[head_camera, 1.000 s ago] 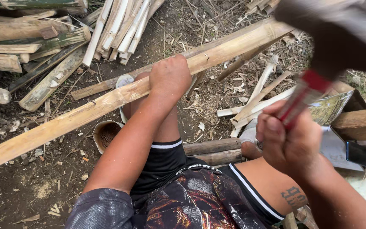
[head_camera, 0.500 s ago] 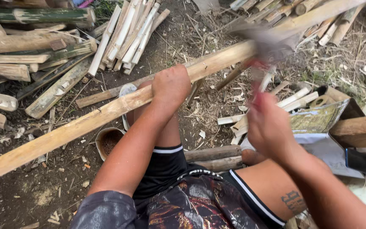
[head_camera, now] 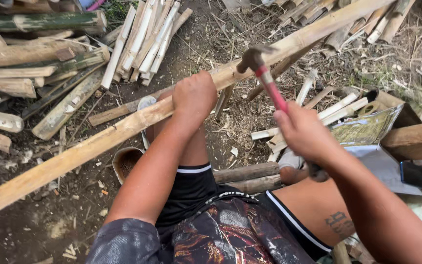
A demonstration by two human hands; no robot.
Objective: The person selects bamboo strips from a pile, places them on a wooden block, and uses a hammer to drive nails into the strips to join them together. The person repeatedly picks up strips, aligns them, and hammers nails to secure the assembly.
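Left hand (head_camera: 195, 96): gripping the long pale bamboo pole (head_camera: 98, 142) from above.
Right hand (head_camera: 303, 133): closed on the red-handled steel hammer (head_camera: 264, 78), its head touching the pole.

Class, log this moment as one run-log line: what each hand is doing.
left hand: grips bamboo pole | right hand: holds red-handled hammer, head at pole

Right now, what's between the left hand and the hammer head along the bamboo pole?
Head view: only bare bamboo pole between the left hand and the hammer head; nothing on it.
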